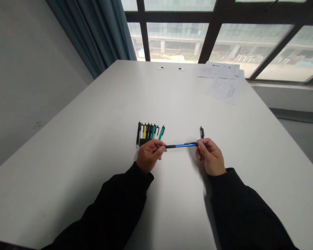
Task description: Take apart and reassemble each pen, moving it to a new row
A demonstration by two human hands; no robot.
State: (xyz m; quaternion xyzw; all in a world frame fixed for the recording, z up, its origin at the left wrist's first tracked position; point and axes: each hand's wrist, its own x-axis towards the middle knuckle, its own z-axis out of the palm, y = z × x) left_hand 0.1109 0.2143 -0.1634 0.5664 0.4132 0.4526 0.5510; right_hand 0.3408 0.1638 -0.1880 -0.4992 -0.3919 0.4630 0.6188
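My left hand (149, 155) and my right hand (210, 156) hold a blue pen with a black end (181, 146) level between them, above the white table (75, 149). The left fingers pinch its black end, and the right fingers pinch its blue end. Just beyond my right hand, a short black pen (201, 132) lies on the table, its lower end hidden by my fingers. A row of several pens in black, white, yellow and green (150, 134) lies side by side just beyond my left hand, not touching it.
Printed papers (221, 82) lie at the table's far right corner, and two small round discs (170, 68) sit near the far edge. A dark curtain (94, 31) and a large window (198, 38) stand beyond the table.
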